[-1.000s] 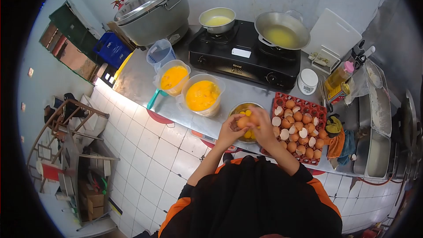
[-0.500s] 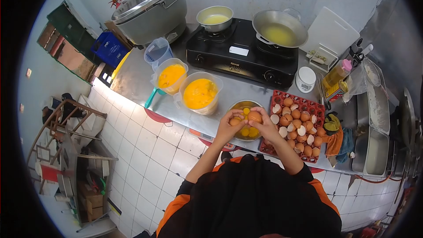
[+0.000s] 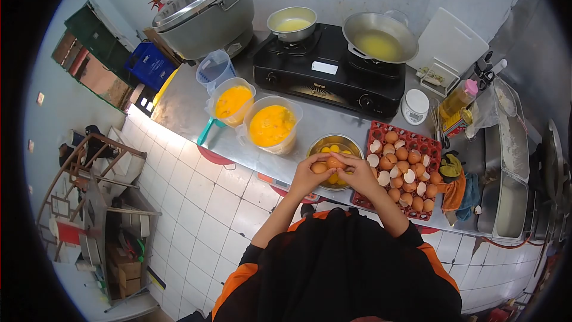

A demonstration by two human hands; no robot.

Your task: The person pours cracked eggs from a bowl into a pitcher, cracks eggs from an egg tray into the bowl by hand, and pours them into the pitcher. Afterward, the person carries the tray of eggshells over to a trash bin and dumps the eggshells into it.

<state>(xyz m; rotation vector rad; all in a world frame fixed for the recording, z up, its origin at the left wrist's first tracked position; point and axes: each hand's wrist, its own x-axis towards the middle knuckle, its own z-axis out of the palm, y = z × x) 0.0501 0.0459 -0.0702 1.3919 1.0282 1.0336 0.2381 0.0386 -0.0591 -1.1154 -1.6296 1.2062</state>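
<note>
Over a metal bowl (image 3: 353,145) that holds several yolks (image 3: 334,148), my two hands meet. My left hand (image 3: 306,177) is closed around one brown egg (image 3: 319,167) in its palm. A second brown egg (image 3: 335,161) sits between the fingertips of both hands, with my right hand (image 3: 360,175) pinching it from the right. Whether its shell is cracked I cannot tell. Right of the bowl, a red egg tray (image 3: 376,133) carries several brown eggs and broken shells (image 3: 409,176).
Two plastic jugs of beaten egg (image 3: 271,126) (image 3: 233,102) stand left of the bowl, beside a green handle (image 3: 206,132). Behind are a black gas stove (image 3: 325,77) with two pans (image 3: 292,24) (image 3: 380,39), and a white scale (image 3: 415,107). Cloths (image 3: 456,194) lie right of the tray.
The second egg has shifted left and slightly down, from my right hand's fingers to between both hands' fingertips. My right hand has come closer to my left.
</note>
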